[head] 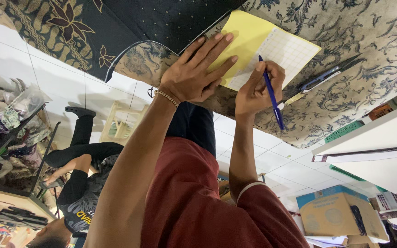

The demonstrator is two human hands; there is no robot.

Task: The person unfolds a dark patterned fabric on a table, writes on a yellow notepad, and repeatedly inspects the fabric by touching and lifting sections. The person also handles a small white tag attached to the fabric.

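Yellow card [249,34]: white grid panel, flat on patterned cloth [368,46].

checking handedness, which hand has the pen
The right hand grips the blue pen, its tip on the yellow gridded sheet. The left hand, with a bead bracelet at its wrist, lies flat on the sheet.

Matt yellow paper sheet [253,41], glossy blue plastic pen [272,98], soft patterned woven cloth [368,55], glossy white floor tiles [290,165], matt cardboard box [331,216].
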